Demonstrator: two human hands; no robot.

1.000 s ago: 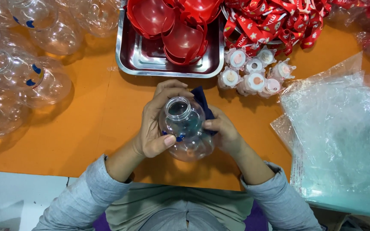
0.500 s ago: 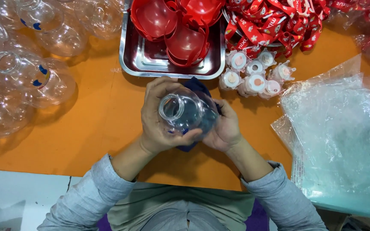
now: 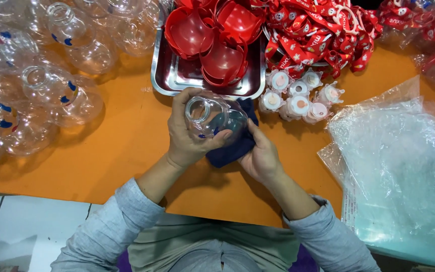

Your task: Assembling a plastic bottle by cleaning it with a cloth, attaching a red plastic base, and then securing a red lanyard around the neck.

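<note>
My left hand (image 3: pixel 190 136) grips a clear round plastic bottle (image 3: pixel 212 118) by its neck side, its open mouth turned toward me. My right hand (image 3: pixel 261 156) presses a dark blue cloth (image 3: pixel 235 146) against the bottle's lower side, so the cloth sits between palm and bottle. Both hands hover over the orange table (image 3: pixel 122 146), just in front of a steel tray (image 3: pixel 177 80).
Red plastic cups (image 3: pixel 207 35) fill the steel tray. Many clear bottles (image 3: pixel 51 90) lie at the left. Several white caps (image 3: pixel 298 98) stand right of the tray, red printed straps (image 3: pixel 318 35) behind them. A stack of clear plastic bags (image 3: pixel 399 166) lies at the right.
The bottle has been lifted and tilted away from my body toward the tray, its mouth turning to the left. The blue cloth has slid under the bottle's right side.
</note>
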